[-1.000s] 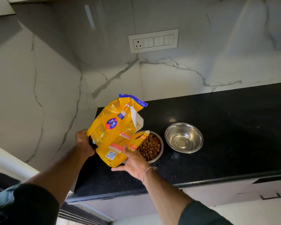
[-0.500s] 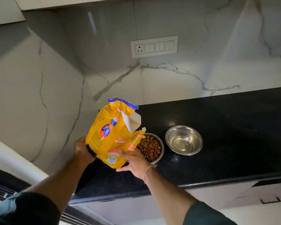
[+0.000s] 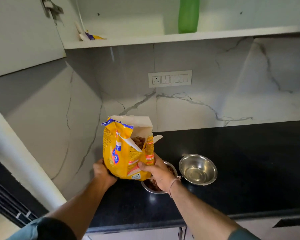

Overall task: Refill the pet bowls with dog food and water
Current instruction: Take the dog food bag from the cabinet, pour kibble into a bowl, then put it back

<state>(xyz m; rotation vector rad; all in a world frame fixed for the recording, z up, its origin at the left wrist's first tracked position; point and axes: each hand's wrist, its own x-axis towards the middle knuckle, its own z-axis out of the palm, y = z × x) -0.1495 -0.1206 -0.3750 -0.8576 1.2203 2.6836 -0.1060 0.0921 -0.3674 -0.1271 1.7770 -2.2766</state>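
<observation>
Holding the yellow plastic dog-food bag (image 3: 123,149) upright so no kibble spilled, the left hand (image 3: 102,171) clasped its base and the right hand (image 3: 158,174) gripped its side, just above the kibble-filled round steel bowl (image 3: 152,188); a second steel bowl (image 3: 197,169) stood beside.

Both forearms are extending forward from the lower edge of the view, bare below dark sleeves (image 3: 42,229). The left hand (image 3: 103,171) is holding the lower left side of a bag (image 3: 123,153), its fingers hidden behind it. The right hand (image 3: 158,175) is gripping the bag's lower right side, thumb lying across the front. A thin thread band (image 3: 173,185) is circling the right wrist.
</observation>
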